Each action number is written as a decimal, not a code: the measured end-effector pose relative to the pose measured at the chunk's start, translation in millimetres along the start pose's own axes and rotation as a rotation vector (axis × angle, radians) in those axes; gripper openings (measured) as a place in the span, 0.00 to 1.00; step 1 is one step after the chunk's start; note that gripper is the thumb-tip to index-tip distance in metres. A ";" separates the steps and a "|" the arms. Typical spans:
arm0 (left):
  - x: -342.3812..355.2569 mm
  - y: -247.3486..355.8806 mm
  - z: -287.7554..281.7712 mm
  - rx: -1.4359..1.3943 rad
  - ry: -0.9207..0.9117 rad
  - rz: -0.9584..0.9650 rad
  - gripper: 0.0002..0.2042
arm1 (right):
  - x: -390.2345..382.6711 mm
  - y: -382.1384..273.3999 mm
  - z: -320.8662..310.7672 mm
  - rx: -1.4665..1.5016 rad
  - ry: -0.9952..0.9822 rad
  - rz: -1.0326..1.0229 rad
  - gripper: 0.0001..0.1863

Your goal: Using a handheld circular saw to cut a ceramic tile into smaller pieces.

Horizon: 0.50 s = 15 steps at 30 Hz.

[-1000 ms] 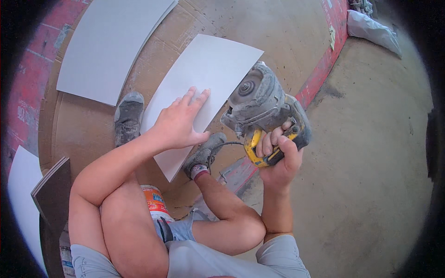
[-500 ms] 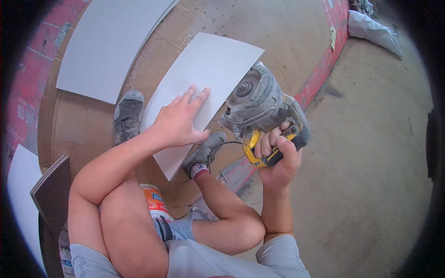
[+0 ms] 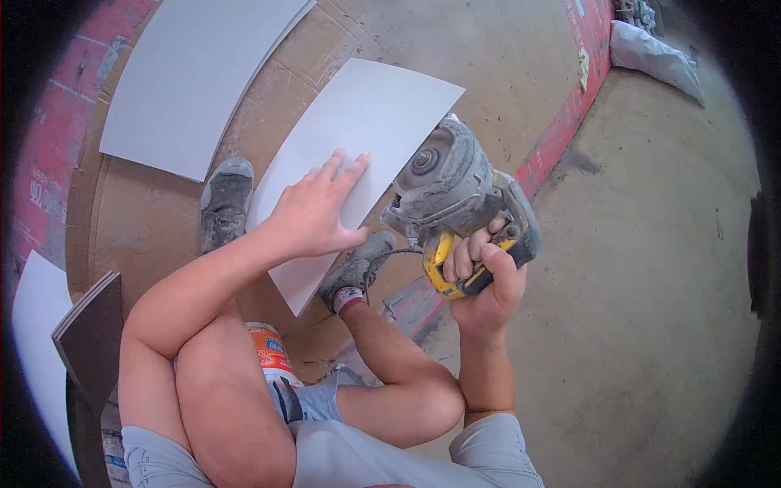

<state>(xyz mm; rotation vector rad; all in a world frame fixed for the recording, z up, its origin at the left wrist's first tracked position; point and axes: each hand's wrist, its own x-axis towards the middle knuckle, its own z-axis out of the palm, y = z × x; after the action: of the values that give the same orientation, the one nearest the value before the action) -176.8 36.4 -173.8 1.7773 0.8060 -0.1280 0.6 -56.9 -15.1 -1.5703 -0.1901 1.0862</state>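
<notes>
My left hand (image 3: 321,207) lies with spread fingers on a white tile (image 3: 370,114), pressing down on its face near the middle. In my right hand (image 3: 488,276) is a dusty handheld tile saw (image 3: 443,183), its yellow and black handle wrapped by my fingers. The saw's round grey housing sits against the tile's right edge, and its blade is mostly hidden. A thin dark cord runs from the saw toward my shoe (image 3: 358,264), which is by the tile's lower end.
Larger white tiles (image 3: 195,81) lie on brown cardboard (image 3: 138,220) at upper left. Several dark-backed tiles (image 3: 89,337) lean at lower left. A printed bucket (image 3: 272,350) stands beneath me. A red strip (image 3: 561,130) borders the dusty floor (image 3: 634,285), and a white sack (image 3: 655,57) lies at far right.
The saw and my right hand have shifted slightly toward me along the tile's right edge. My left hand and the tile look unmoved.
</notes>
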 end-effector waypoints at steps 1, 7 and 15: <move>2.2 -0.7 0.4 -0.005 0.011 0.007 0.53 | 1.4 -0.7 0.8 -0.001 0.006 0.000 0.17; 21.9 8.5 -14.5 -0.002 0.018 0.010 0.53 | 17.8 -14.8 6.0 0.007 0.030 0.012 0.17; 38.0 11.0 -15.5 0.021 0.054 0.030 0.52 | 26.9 -20.7 3.6 0.019 0.003 0.004 0.18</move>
<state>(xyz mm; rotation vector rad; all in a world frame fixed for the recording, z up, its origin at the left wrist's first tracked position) -146.2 65.7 -176.8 1.8189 0.8185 -0.0696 21.8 -30.3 -11.6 -1.5558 -0.1738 1.0855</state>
